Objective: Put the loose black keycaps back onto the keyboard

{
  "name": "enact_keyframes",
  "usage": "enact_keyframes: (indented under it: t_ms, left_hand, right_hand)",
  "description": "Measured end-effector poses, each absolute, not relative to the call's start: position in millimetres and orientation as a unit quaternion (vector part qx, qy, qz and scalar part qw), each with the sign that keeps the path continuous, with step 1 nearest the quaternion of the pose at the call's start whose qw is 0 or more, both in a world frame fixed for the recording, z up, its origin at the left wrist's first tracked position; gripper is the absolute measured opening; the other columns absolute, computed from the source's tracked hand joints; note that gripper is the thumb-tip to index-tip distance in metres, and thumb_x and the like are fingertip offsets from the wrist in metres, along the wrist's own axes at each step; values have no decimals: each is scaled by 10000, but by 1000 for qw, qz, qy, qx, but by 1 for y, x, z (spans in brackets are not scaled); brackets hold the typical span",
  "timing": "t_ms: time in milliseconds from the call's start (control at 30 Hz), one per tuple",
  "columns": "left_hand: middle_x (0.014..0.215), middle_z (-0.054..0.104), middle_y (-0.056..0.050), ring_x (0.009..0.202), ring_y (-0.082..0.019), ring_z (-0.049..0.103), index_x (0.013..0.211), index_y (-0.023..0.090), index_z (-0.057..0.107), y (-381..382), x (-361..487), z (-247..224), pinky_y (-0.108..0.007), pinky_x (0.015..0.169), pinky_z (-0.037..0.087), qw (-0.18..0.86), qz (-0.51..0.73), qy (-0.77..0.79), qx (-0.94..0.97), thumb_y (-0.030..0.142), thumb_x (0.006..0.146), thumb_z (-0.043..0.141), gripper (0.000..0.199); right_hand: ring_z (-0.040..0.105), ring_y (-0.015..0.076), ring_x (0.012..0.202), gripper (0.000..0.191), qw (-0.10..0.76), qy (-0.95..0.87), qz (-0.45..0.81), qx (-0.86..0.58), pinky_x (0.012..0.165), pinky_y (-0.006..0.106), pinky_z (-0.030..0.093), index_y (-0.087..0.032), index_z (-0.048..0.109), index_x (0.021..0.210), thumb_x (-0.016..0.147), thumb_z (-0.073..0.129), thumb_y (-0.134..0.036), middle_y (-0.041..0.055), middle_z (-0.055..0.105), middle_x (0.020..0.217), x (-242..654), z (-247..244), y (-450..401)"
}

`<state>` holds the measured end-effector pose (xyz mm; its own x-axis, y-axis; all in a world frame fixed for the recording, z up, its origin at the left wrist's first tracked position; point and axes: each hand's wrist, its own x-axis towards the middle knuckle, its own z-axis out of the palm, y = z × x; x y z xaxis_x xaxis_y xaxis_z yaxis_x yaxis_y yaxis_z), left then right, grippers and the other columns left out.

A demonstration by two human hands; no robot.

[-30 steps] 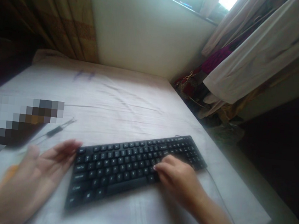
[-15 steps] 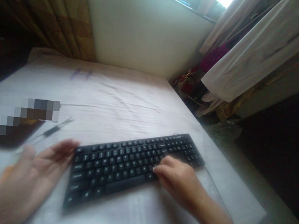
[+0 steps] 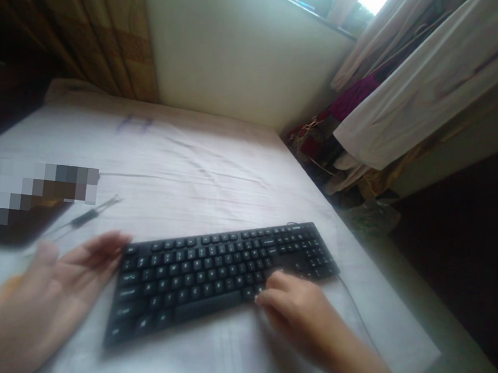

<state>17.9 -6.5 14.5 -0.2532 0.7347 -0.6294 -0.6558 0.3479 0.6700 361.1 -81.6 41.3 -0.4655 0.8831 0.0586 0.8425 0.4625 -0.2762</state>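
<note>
A black keyboard [image 3: 204,277] with white lettering lies slanted on a white sheet, its right end farther away. My left hand [image 3: 60,285] is palm up beside the keyboard's left end, fingers stretched out, fingertips at its upper left corner. My right hand [image 3: 293,310] is over the near edge, right of the space bar, with its fingers curled together in a pinch. A small pale spot shows at those fingertips; whether it is a nail or something held, I cannot tell. A thin cable [image 3: 358,311] runs from the keyboard's right end.
The sheet [image 3: 216,159] covers a bed-like surface, its right edge dropping to the floor. A dark cable piece [image 3: 84,218] and a pixelated object [image 3: 29,199] lie at left. A curtain [image 3: 92,27] hangs back left, and cloths [image 3: 399,107] hang at right.
My right hand has shifted slightly down toward the keyboard's near edge, uncovering some keys. My left hand and the keyboard stay nearly in place.
</note>
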Motion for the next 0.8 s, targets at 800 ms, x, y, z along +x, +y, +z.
enact_keyframes:
  t_ms: [800]
  left_hand:
    - [1149, 737, -136, 1093, -286, 687, 985, 169, 754, -7, 15, 10, -282, 782, 593, 617, 569, 542, 47, 599, 824, 549, 503]
  right_hand:
    - [668, 163, 757, 174, 144, -813, 58, -560, 688, 252, 514, -212, 745, 911, 877, 595, -131, 45, 696, 899, 340, 33, -31]
